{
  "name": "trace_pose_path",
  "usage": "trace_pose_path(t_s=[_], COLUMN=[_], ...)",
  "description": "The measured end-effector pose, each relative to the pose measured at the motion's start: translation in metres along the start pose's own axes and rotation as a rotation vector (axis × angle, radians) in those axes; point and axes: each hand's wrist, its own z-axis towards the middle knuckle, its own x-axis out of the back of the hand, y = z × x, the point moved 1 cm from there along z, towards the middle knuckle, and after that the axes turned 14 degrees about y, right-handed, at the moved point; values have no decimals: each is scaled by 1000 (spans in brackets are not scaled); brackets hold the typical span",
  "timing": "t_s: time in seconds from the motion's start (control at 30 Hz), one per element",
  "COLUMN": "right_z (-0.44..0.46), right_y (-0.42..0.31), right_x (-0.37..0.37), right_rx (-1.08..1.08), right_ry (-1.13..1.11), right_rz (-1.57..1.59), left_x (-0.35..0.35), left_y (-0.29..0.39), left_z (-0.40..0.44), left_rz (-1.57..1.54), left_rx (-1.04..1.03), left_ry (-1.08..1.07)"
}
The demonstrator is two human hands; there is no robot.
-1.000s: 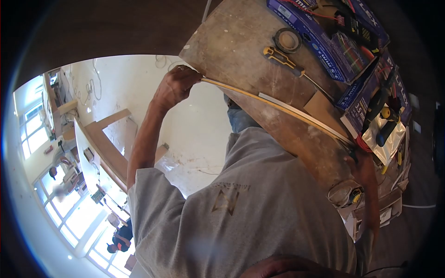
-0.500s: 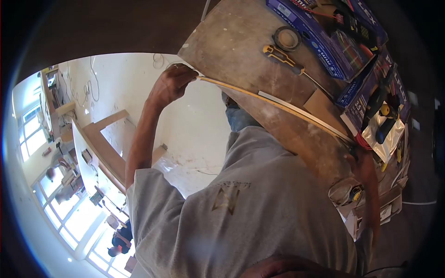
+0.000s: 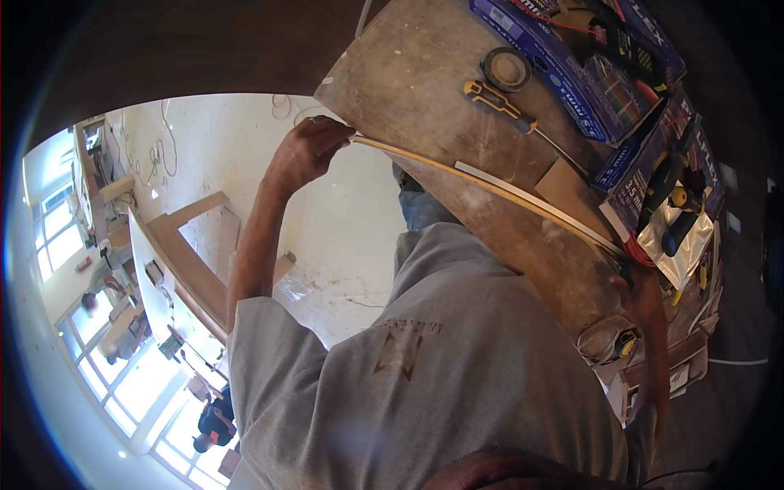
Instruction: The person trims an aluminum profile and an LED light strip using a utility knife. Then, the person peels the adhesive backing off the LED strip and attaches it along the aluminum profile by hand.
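My left hand, raised at the table's far left corner, pinches the end of a long thin yellow strip that looks like a tape measure's blade. The strip runs across the table top to my right hand. My right hand curls around a dark object at the strip's other end, apparently the tape case, mostly hidden. Alongside the strip's right half lies a narrow white strip. Beyond it are a flat brown piece and a yellow-and-black screwdriver.
A roll of tape sits near purple boxes filled with tools and wires. By my right forearm is a small yellow-and-black object. Left of the wooden table are a pale floor, a wooden frame and other people.
My left hand and forearm have shifted slightly right, with the strip's end still pinched. My right hand stays by the boxes. The strip keeps nearly the same line.
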Motion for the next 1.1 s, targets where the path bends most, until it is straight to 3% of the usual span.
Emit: trace_pose_path(t_s=[0.07, 0.17, 0.3, 0.83, 1.0, 1.1], right_z=[-5, -2, -1, -7, -9, -11], right_y=[5, -1, -1, 9, 12, 11], right_x=[3, -2, 1, 1, 3, 4], right_rx=[-108, -29, -55, -39, -43, -28], right_ry=[-188, -43, -90, -58, -60, -74], right_rz=[-40, 14, -16, 31, 27, -12], left_x=[2, 3, 3, -3, 0, 0], left_y=[-3, -5, -9, -4, -11, -14], left_z=[-2, -2, 0, 3, -6, -7], left_rz=[-10, -12, 26, 78, -108, -106], left_rx=[22, 7, -116, -134, 110, 70], left_ry=[6, 3, 8, -7, 51, 22])
